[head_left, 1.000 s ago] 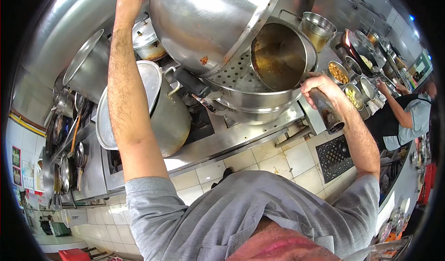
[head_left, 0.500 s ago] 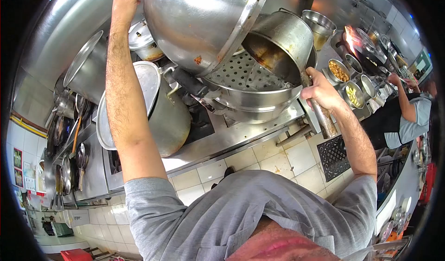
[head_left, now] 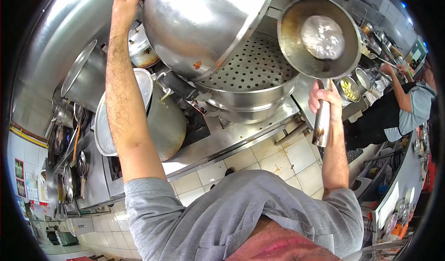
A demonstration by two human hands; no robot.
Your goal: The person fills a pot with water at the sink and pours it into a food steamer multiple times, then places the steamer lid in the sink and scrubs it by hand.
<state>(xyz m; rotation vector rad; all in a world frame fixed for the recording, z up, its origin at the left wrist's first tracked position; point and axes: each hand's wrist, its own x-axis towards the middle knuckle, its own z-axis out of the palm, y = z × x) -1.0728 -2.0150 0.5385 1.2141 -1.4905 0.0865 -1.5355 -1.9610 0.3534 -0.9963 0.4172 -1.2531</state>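
Note:
My left hand (head_left: 126, 6), at the top left, is closed on the far edge of a big domed metal lid (head_left: 199, 24), held up and tilted. Beneath the lid is a wide steamer pot (head_left: 252, 104) with a perforated tray (head_left: 252, 68); a black handle (head_left: 178, 85) sticks out at its left. My right hand (head_left: 327, 98) grips the metal handle of a deep saucepan (head_left: 289, 38), raised right of the steamer. Its inside faces me, brown-stained, with a shiny pale patch at the bottom; whether this is liquid or reflection I cannot make out.
A tall lidded pot (head_left: 167, 126) stands left of the steamer, with another large pot (head_left: 85, 75) farther left. At right, a co-worker (head_left: 401, 98) works near bowls, one with pale yellow pieces (head_left: 348, 89). Ladles and pans hang at left. The floor is tiled.
My right hand has lifted the saucepan off the steamer tray and moved it up and right, turning its opening towards me. More of the perforated tray shows. The lid stays raised.

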